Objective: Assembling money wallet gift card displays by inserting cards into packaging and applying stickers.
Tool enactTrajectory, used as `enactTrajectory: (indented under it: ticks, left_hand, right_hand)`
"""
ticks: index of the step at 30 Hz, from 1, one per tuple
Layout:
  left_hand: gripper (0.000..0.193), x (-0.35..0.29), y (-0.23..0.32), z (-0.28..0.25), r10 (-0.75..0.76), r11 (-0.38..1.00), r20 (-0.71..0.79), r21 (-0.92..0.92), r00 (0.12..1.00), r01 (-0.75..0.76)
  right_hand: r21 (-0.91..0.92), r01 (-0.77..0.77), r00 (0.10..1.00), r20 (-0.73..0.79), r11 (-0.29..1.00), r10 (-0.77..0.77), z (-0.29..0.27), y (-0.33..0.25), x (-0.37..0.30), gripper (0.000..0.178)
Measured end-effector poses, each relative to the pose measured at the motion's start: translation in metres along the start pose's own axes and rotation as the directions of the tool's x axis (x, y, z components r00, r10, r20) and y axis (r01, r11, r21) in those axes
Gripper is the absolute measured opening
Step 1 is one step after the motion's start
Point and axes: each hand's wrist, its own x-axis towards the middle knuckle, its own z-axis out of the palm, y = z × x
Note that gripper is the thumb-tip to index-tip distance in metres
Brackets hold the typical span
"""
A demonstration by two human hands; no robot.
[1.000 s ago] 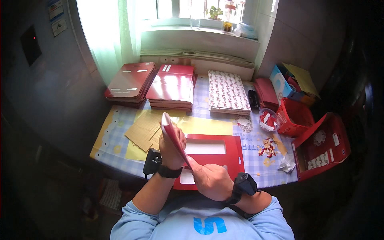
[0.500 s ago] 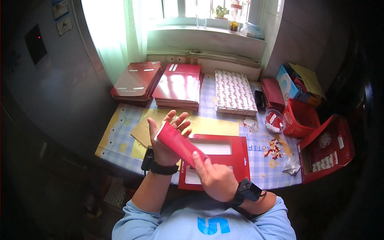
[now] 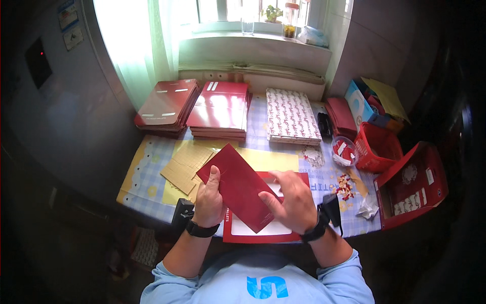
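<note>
A flat dark red envelope (image 3: 235,185) is held tilted above the table, its broad face toward me. My left hand (image 3: 207,205) grips its left edge, with the thumb lying on the face. On the opposite edge is my right hand (image 3: 294,202), closed with the thumb on the face and the fingers at the far side. Beneath the envelope lies a red card folder with white windows (image 3: 243,238), partly covered by the envelope and my hands. Left of the folder, a tan sheet marked in small squares (image 3: 185,164) rests on yellow paper (image 3: 273,158).
Stacks of red folders (image 3: 169,104), (image 3: 220,109) and patterned cards (image 3: 292,114) line the back. At right stand a clear tub (image 3: 344,152), a red basket (image 3: 377,162) and an open red box (image 3: 420,177). Small red and cream pieces (image 3: 345,186) and crumpled paper (image 3: 368,206) lie nearby.
The envelope has turned from edge-on to face me. My left hand has gone from open, palm up beneath it, to gripping its edge; my right hand has shifted right and up along it.
</note>
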Motion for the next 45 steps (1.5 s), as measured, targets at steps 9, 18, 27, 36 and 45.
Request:
enactTrajectory:
  ticks: [9, 18, 27, 36, 45]
  left_hand:
    - [0.056, -0.018, -0.024, 0.004, 0.147, 0.962, 0.217, 0.195, 0.965, -0.191]
    - [0.071, -0.01, -0.008, -0.017, 0.398, 0.671, 0.265, 0.568, 0.878, -0.476]
    - [0.035, 0.059, 0.063, -0.066, 0.569, 0.598, -0.078, 0.723, 0.819, -0.347]
    - [0.034, 0.07, 0.039, -0.092, 0.585, 0.506, -0.022, 0.791, 0.811, -0.344]
    - [0.032, 0.076, 0.039, -0.099, 0.61, 0.543, -0.028, 0.743, 0.792, -0.392]
  right_hand:
    - [0.735, -0.621, 0.781, 0.55, 0.271, 0.297, 0.009, 0.021, -0.008, 0.024]
    - [0.691, -0.677, 0.727, 0.572, 0.255, 0.38, 0.025, 0.002, 0.019, 0.032]
    - [-0.106, -0.15, 0.979, 0.12, 0.983, 0.162, 0.044, 0.104, 0.135, 0.043]
    - [-0.219, 0.052, 0.903, 0.427, 0.974, 0.048, 0.104, 0.122, 0.187, 0.059]
    - [-0.177, -0.117, 0.817, 0.542, 0.977, 0.196, 0.097, 0.13, 0.2, 0.058]
